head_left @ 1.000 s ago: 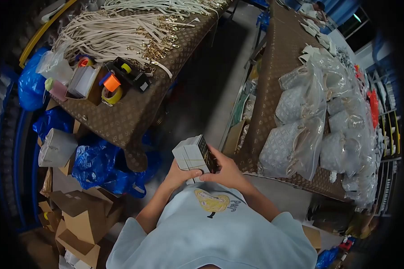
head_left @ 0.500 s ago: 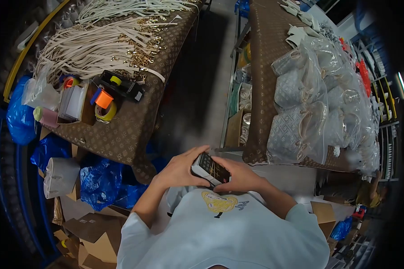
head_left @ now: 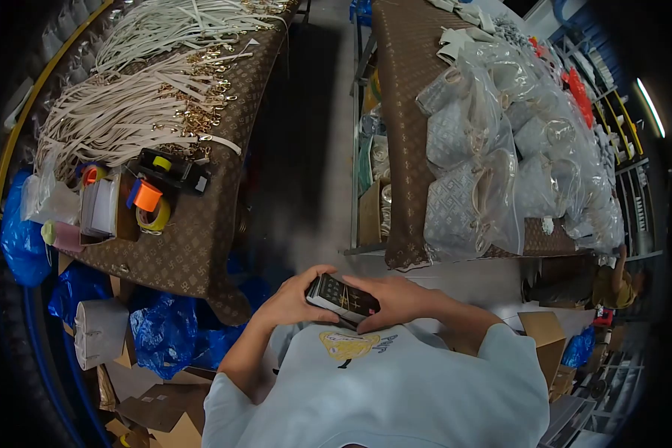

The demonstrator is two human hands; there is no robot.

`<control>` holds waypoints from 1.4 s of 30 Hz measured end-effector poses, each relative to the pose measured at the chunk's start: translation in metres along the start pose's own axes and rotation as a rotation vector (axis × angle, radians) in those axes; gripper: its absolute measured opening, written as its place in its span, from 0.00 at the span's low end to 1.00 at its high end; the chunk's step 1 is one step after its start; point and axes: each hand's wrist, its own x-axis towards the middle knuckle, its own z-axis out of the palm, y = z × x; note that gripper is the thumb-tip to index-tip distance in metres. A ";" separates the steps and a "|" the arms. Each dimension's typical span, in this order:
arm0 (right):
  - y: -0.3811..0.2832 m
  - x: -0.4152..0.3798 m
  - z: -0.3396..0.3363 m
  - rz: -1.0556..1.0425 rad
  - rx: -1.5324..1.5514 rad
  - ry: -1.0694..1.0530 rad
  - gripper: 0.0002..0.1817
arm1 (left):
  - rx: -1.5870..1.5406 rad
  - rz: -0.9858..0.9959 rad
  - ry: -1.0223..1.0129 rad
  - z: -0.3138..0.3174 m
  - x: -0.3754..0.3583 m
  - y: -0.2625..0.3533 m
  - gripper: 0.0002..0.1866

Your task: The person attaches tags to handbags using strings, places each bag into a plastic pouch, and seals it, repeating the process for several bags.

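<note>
Close to my shirt front I hold a stack of black cards [head_left: 343, 294] with pale edges and thin gold-coloured lines across the top. My left hand [head_left: 295, 300] wraps round its left end, thumb along the near side. From the other end my right hand [head_left: 397, 299] grips it, fingers on the far side. A small red mark shows on the stack near the right fingers. What lies under the stack is hidden.
On the left table [head_left: 164, 272] lie many pale straps [head_left: 119, 119] with gold clasps, a tape dispenser [head_left: 173, 170] and a box of cards [head_left: 103, 209]. Plastic-wrapped bags [head_left: 455, 209] cover the right table [head_left: 403, 149]. Blue plastic bags [head_left: 164, 332] and cardboard boxes [head_left: 541, 340] stand below. An aisle runs between.
The tables have shifted left in view as my head turned. Both hands still hold the card stack, which sits slightly lower and further left, its top face showing more.
</note>
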 end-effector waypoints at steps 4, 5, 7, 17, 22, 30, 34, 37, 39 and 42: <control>-0.020 -0.010 -0.020 0.039 -0.004 -0.075 0.47 | -0.104 0.053 -0.021 0.003 0.000 -0.007 0.41; -0.023 -0.011 -0.022 0.068 -0.008 -0.146 0.45 | -0.116 0.053 -0.029 0.003 -0.001 -0.008 0.41; -0.005 -0.009 0.000 0.007 -0.052 -0.018 0.44 | -0.158 0.051 -0.033 0.003 -0.001 -0.013 0.41; 0.011 -0.030 0.020 -0.088 -0.143 0.084 0.33 | -0.247 0.180 0.010 0.007 -0.001 -0.028 0.28; 0.008 -0.049 0.007 -0.067 -0.047 0.052 0.30 | -0.430 0.182 0.069 0.007 -0.005 -0.060 0.15; 0.025 -0.050 0.011 0.069 0.568 0.181 0.31 | -0.917 0.202 1.047 -0.045 -0.060 -0.111 0.16; 0.029 -0.031 0.027 -0.076 0.571 0.215 0.31 | -0.290 0.247 1.511 -0.128 -0.086 -0.112 0.12; 0.028 -0.025 0.027 -0.044 0.517 0.195 0.31 | 0.616 0.259 1.686 -0.166 -0.087 -0.136 0.12; 0.031 -0.026 0.029 -0.050 0.489 0.261 0.30 | 0.878 0.063 1.646 -0.172 -0.083 -0.166 0.14; 0.025 -0.035 0.029 0.018 0.553 0.328 0.29 | 0.970 -0.172 1.580 -0.152 -0.092 -0.183 0.22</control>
